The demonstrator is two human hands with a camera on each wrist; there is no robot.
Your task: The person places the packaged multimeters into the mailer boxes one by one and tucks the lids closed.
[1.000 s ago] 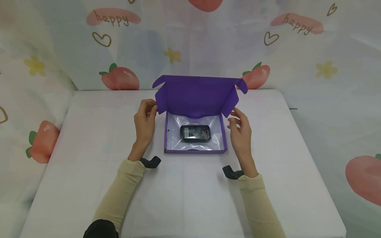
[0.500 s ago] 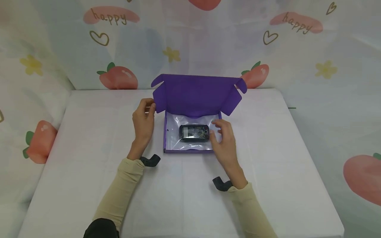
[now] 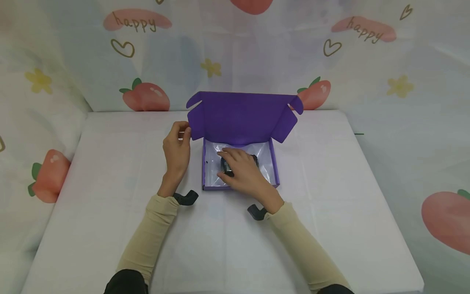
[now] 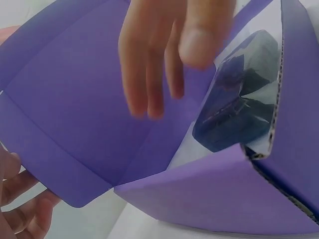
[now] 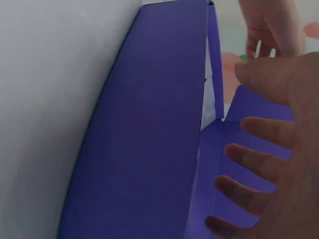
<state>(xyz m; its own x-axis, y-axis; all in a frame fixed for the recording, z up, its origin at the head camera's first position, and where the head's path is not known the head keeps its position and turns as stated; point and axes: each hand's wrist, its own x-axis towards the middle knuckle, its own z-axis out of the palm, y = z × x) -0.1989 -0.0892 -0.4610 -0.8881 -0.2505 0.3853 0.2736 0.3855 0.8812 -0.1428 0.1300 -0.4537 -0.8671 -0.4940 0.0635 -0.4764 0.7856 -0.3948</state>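
A purple cardboard mailer box (image 3: pixel 276 163) stands on the table with its lid (image 3: pixel 242 116) raised. Inside lies a dark, glossy rectangular item (image 4: pixel 239 94) on clear plastic film (image 3: pixel 265 157); its exact kind does not show. At the lid's left side flap (image 3: pixel 196 122), my left hand (image 3: pixel 178 149) holds the flap's edge between thumb and fingers. My right hand (image 3: pixel 244 169) is over the box, fingers spread and pointing left, covering much of the dark item in the head view. In the right wrist view, nothing sits between the right thumb and fingers.
A white-covered table (image 3: pixel 352 228) surrounds the box. Behind it hangs a patterned cloth (image 3: pixel 257 53) with printed fruit, hearts and lettering. Dark wrist mounts (image 3: pixel 186 198) stick out inward from both wrists.
My right hand has left the lid's right flap and moved left over the box, now above the dark item. The right flap has swung slightly outward. The left hand has stayed at its flap.
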